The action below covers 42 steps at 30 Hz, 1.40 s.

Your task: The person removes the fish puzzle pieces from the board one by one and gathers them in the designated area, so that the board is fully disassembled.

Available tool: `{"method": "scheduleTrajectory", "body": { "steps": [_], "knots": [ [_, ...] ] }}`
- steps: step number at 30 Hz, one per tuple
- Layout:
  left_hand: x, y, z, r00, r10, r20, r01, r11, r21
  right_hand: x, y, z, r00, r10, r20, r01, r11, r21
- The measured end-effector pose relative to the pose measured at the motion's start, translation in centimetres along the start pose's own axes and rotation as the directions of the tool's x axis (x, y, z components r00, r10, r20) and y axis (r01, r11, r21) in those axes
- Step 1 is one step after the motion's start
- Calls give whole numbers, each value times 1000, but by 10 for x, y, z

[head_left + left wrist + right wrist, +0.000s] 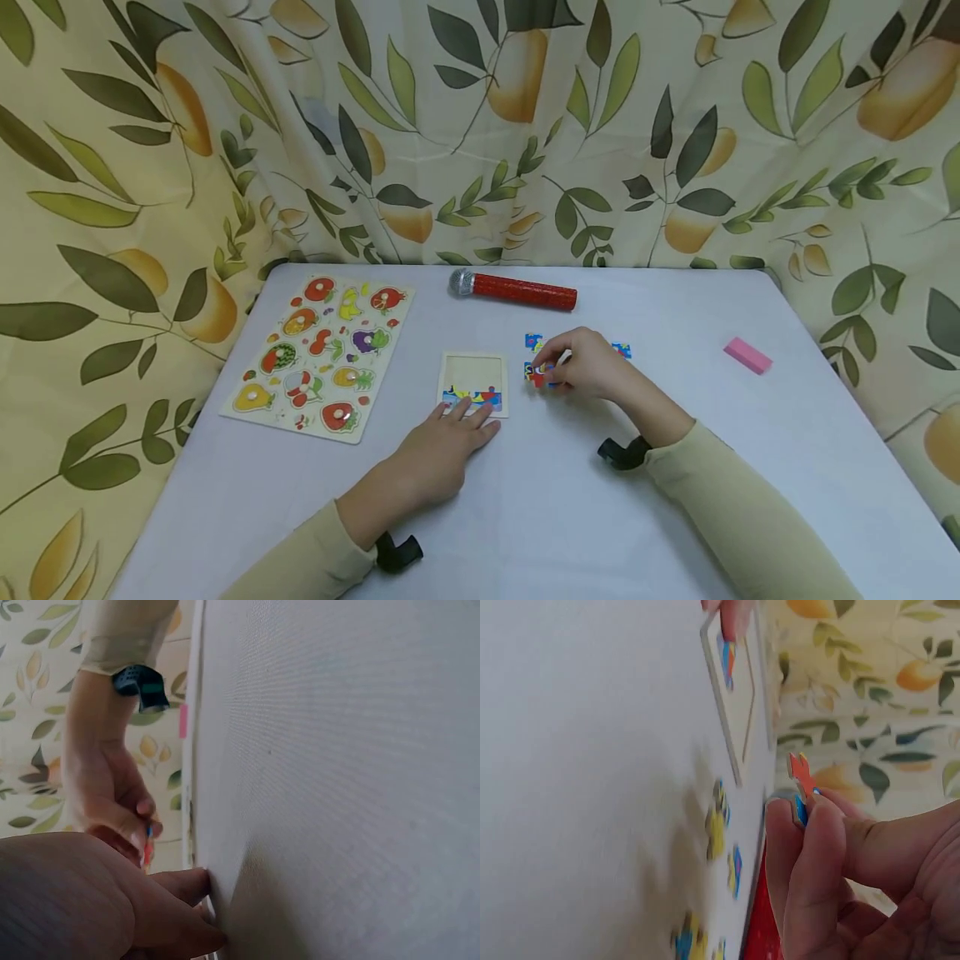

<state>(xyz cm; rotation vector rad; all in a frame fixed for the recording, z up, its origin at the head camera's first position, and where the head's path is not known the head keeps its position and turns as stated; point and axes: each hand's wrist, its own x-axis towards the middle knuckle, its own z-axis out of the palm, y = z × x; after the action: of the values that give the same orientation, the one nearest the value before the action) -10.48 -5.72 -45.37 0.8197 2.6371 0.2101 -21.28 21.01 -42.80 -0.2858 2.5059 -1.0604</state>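
Note:
My left hand (435, 454) lies with fingers extended on the near edge of a small wooden puzzle tray (474, 372), touching the bottom row of joined jigsaw pieces (492, 398). Just right of the tray, my right hand (592, 367) pinches a red and blue jigsaw piece (802, 776) between thumb and fingers, raised above the table in the right wrist view. Loose jigsaw pieces (716, 825) lie on the cloth beneath and around that hand, which partly covers them in the head view. The left wrist view shows the back of my left hand (90, 900) near the cloth.
A fruit peg puzzle board (303, 408) lies at the left. Behind the tray is a red toy microphone (525, 292), and a pink block (747, 356) sits far right. A patterned curtain (480, 167) hangs behind the white-covered table (540, 533).

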Motion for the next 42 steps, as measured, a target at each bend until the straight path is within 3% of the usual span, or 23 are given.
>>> {"method": "scheduleTrajectory", "body": {
  "steps": [8, 14, 25, 36, 42],
  "knots": [
    [-2, 0, 1, 1000, 3, -17, -3, 1000, 0, -22, 34, -35, 997, 56, -54, -57, 998, -9],
    [-1, -1, 3, 1000, 4, -16, -4, 1000, -15, -35, 56, -50, 990, 100, -96, -104, 994, -37],
    [-2, -3, 2, 1000, -7, -12, 7, 999, -34, -42, 86, -60, 984, 126, -127, -132, 990, -42],
    [1, -2, 6, 1000, -6, -9, 6, 1000, -28, -45, 93, -60, 979, 159, -125, -166, 985, -52],
    [1, -3, 6, 1000, -7, -14, 7, 1000, -18, -45, 93, -58, 975, 145, -169, -165, 980, -109]
  ]
}}
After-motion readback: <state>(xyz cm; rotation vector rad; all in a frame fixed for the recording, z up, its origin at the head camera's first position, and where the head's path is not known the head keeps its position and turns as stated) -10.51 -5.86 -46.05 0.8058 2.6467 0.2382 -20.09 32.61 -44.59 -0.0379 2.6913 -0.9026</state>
